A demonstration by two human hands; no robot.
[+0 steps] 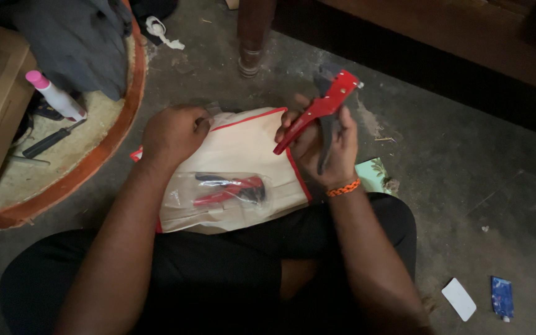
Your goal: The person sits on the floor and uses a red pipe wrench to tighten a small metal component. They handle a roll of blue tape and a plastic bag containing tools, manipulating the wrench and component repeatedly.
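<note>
The right hand (327, 146) grips a red-handled hand tool (321, 108) just above the right edge of the cream cloth pouch (243, 161); the left hand (172, 133) is clenched on the pouch's top-left corner, and a bagged red tool (231, 189) lies on the pouch's lower part

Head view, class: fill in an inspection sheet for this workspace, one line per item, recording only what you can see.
Surface: bare grey concrete floor, dusty; the person sits on it.
Job's things: red-handled plier-type tool in the right hand; cream pouch with red edging on the lap, with a clear packet holding another red tool on it.
Clutter: white card, blue packet, scraps.
Hands: left hand closed on the pouch's top edge; right hand's fingers wrap the tool.
Cables: nothing seen.
Surroundings: round orange-rimmed tray with a screwdriver and pink-capped bottle; wooden furniture leg.
</note>
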